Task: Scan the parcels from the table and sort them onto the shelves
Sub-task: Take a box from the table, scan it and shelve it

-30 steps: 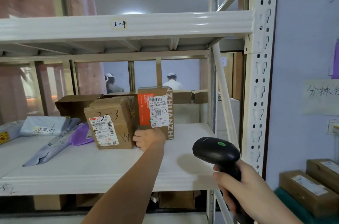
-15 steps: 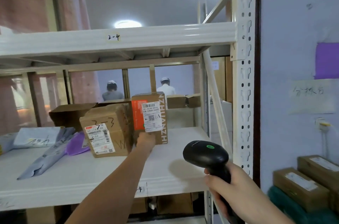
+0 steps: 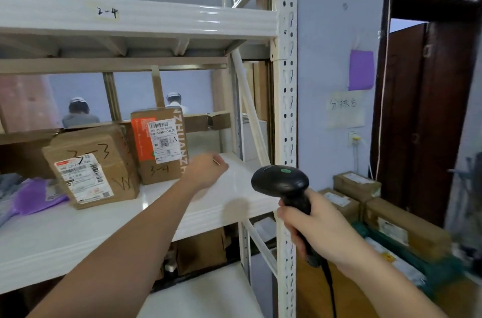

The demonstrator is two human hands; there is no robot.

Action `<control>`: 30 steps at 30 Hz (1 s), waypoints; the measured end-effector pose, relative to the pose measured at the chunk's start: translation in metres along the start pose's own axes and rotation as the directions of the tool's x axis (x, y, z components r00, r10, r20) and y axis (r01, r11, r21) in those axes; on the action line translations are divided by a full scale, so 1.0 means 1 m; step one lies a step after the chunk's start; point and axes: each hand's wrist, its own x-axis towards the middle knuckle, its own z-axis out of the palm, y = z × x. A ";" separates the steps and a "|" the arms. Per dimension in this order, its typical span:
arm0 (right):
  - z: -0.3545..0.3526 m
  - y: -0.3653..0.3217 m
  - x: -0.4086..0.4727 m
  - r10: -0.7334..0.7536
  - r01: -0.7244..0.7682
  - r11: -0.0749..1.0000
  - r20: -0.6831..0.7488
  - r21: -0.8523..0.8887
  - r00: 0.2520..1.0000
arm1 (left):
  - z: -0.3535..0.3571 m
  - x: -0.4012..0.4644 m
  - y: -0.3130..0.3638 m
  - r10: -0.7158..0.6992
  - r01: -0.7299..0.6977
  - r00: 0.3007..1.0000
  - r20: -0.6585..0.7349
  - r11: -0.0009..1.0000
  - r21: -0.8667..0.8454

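Your right hand (image 3: 317, 229) grips the scanner (image 3: 283, 183). Your left hand (image 3: 206, 170), fingers loosely curled, holds nothing, just beside the upright box (image 3: 159, 145) on the shelf (image 3: 234, 203).

Dim indoor light, ceiling lamp glare top left, soft motion blur, wide-angle bending at edges

Glossy metal shelf (image 3: 78, 234); matt cardboard parcel (image 3: 159, 145)

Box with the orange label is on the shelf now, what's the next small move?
Probably draw the left hand back toward the parcels at lower right: the orange-label box stands alone on the shelf, and the right hand holds the scanner.
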 end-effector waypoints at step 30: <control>-0.095 0.030 -0.252 0.277 -0.351 0.936 -0.566 -0.022 0.776 | 0.244 -0.138 0.166 0.423 -0.441 0.693 0.584 0.890 -0.121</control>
